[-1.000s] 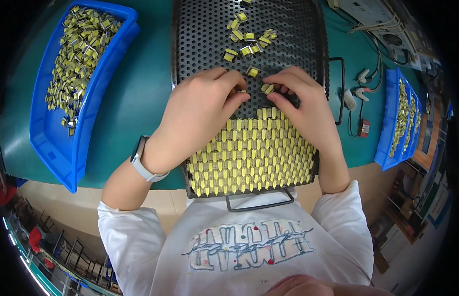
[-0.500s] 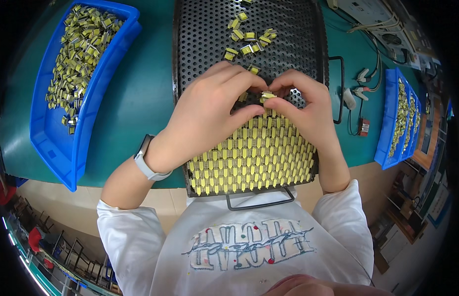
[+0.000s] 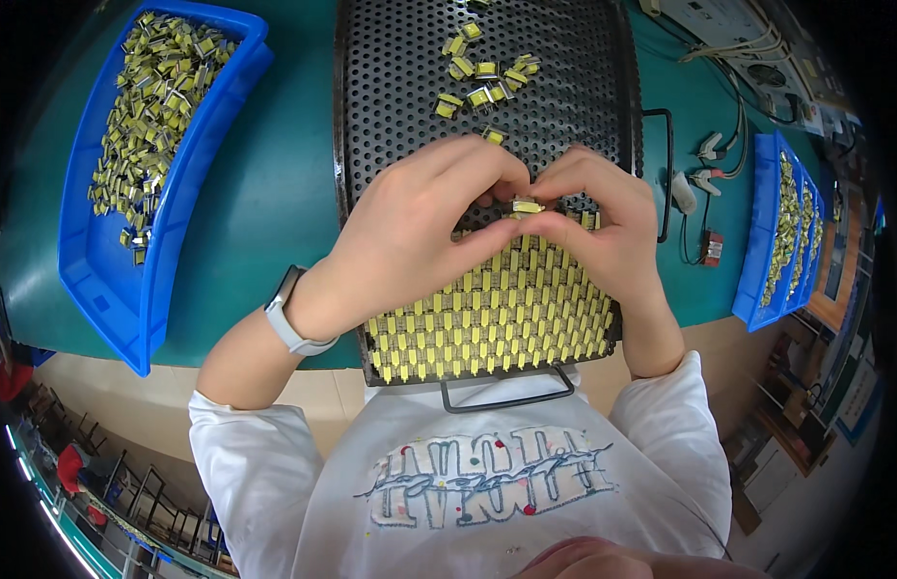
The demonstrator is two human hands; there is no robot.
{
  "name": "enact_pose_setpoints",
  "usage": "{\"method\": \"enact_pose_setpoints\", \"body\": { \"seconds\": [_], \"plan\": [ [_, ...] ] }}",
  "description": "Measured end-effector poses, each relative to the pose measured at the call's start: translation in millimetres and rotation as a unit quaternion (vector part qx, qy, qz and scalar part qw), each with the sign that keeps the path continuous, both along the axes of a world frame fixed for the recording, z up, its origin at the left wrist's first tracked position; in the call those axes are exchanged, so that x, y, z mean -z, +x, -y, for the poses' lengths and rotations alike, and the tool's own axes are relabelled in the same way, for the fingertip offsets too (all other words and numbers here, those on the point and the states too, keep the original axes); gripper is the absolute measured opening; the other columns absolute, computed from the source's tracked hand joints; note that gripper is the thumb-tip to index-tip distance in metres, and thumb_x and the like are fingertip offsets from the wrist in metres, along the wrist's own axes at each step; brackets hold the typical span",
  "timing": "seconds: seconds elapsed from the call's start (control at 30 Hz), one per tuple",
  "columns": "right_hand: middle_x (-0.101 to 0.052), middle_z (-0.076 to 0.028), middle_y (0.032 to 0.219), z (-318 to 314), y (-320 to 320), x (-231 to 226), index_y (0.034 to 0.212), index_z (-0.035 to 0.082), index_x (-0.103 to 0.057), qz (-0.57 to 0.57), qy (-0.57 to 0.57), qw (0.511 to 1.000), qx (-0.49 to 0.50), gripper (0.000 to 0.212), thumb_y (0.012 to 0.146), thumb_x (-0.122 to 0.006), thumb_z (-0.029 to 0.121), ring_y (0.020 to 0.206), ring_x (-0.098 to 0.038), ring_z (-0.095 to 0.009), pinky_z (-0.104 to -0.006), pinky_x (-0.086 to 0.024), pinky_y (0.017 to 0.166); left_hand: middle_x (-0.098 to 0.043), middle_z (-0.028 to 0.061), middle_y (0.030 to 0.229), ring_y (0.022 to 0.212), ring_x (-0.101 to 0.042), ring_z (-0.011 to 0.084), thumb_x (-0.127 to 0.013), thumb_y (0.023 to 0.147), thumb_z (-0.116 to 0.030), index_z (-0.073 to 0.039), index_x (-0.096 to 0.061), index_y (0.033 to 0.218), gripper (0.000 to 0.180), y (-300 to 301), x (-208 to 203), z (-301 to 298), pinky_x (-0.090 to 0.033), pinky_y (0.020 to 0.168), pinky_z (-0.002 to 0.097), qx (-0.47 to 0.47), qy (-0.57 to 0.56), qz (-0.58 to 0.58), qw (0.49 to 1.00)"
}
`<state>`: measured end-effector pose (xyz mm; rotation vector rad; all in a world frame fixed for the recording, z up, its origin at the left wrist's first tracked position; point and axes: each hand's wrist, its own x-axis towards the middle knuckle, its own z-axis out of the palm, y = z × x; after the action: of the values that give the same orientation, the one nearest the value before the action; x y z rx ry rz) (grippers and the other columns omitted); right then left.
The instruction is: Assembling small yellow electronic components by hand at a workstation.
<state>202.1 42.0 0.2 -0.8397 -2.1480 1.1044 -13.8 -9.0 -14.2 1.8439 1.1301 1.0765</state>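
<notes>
Both hands meet over a black perforated tray point(image 3: 391, 96). Between their fingertips is one small yellow-taped transformer point(image 3: 527, 206). My left hand point(image 3: 424, 207), with a pale-strapped watch on its wrist, pinches it from the left. Thumb and curled fingers of my right hand point(image 3: 603, 212) close on it from the other side. Below the hands, dense rows of yellow transformers point(image 3: 487, 318) stand upright in the near part of the tray. Beyond my fingers, several loose transformers point(image 3: 485, 70) lie scattered on the bare holes. My fingers cover part of the row edge.
On the left of the green table point(image 3: 265, 193) stands a long blue bin point(image 3: 111, 299) heaped with similar parts. A smaller divided blue bin point(image 3: 757, 232) is at the right edge. Clip leads point(image 3: 707, 179) and cables lie right of the tray's wire handle point(image 3: 668, 145).
The held transformer has shifted slightly toward me and turned in my fingertips. My left thumb and fingers have moved in to the right, closer to the right hand.
</notes>
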Motion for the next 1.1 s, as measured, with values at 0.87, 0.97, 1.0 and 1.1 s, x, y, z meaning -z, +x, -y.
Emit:
{"method": "enact_pose_setpoints", "body": {
  "seconds": [0.87, 0.97, 1.0, 1.1],
  "plan": [
    [-0.069, -0.012, 0.103, 2.2, 4.1, -5.8, 0.106, -0.005, -0.068, 0.007, -0.107, 0.994, -0.013, 0.022, 0.085, -0.073, -0.002, 0.096, -0.066, -0.020, -0.0314, -0.050, 0.087, -0.069, 0.0084, 0.095, 0.083, -0.069, 0.0185, -0.080, 0.085, -0.012, -0.001, -0.064, 0.104, 0.027, -3.2, -1.5, -2.2, -0.056, 0.077, 0.0296, 0.007, -0.053, 0.054, 0.997],
    [-0.069, -0.013, 0.102, 1.6, 3.6, -4.6, 0.105, -0.005, -0.069, 0.002, -0.079, 0.997, -0.022, 0.022, 0.084, -0.073, -0.003, 0.095, -0.065, -0.021, -0.0320, -0.050, 0.085, -0.068, 0.0085, 0.094, 0.084, -0.069, 0.0188, -0.080, 0.085, -0.012, 0.000, -0.064, 0.102, 0.026, -3.1, -2.0, -2.4, -0.056, 0.077, 0.0299, 0.007, -0.049, 0.048, 0.998],
    [-0.069, -0.013, 0.101, 1.9, 3.3, -5.1, 0.105, -0.005, -0.069, 0.001, -0.082, 0.996, -0.020, 0.021, 0.084, -0.073, -0.003, 0.095, -0.065, -0.022, -0.0320, -0.050, 0.085, -0.068, 0.0084, 0.094, 0.083, -0.069, 0.0189, -0.079, 0.086, -0.012, 0.000, -0.064, 0.101, 0.025, -2.8, -1.7, -2.3, -0.056, 0.076, 0.0301, 0.008, -0.049, 0.047, 0.998],
    [-0.069, -0.013, 0.101, 2.6, 2.4, -5.0, 0.104, -0.005, -0.068, 0.000, -0.089, 0.996, -0.017, 0.021, 0.084, -0.072, -0.003, 0.095, -0.065, -0.022, -0.0322, -0.050, 0.086, -0.067, 0.0086, 0.094, 0.083, -0.068, 0.0199, -0.079, 0.085, -0.011, 0.000, -0.063, 0.100, 0.024, -2.4, -2.7, -1.9, -0.055, 0.075, 0.0308, 0.009, -0.049, 0.039, 0.998]
  ]
}}
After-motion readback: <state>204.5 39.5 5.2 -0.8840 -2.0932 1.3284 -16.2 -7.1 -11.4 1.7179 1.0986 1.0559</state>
